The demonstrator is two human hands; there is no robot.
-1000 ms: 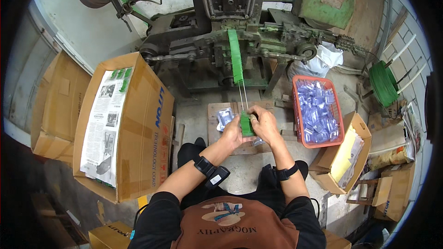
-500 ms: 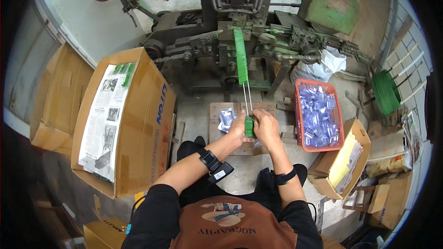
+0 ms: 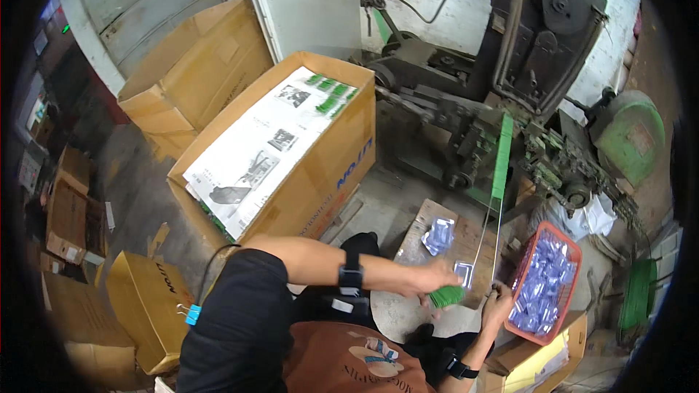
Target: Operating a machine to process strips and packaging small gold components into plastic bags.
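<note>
My left hand [image 3: 435, 276] is closed around a stack of thin green pieces [image 3: 446, 296], which looks like bent wire parts pressed together. It is above the near end of the wooden board [image 3: 413, 247]. My right hand [image 3: 497, 307] has its fingers curled at the lower end of two thin metal rods [image 3: 482, 241]; what lies between them is too small to make out. Higher on the rods, a long row of the same green pieces [image 3: 502, 156] runs up to the machine [image 3: 542, 51]. Clear plastic packs [image 3: 438, 236] lie on the board, with a single clear pack [image 3: 463, 272] beside my left hand.
A tall carton [image 3: 313, 189] on the left carries newspaper [image 3: 244, 164] with several green bundles [image 3: 331, 94] on top. A red basket [image 3: 557, 227] of clear plastic packs is at the right, beside an open carton [image 3: 577, 335]. More cartons [image 3: 196, 65] stand far left.
My view has swung left toward the tall carton. My hands have parted: the left has moved off the rods with the green stack, while the right stays by their lower end.
</note>
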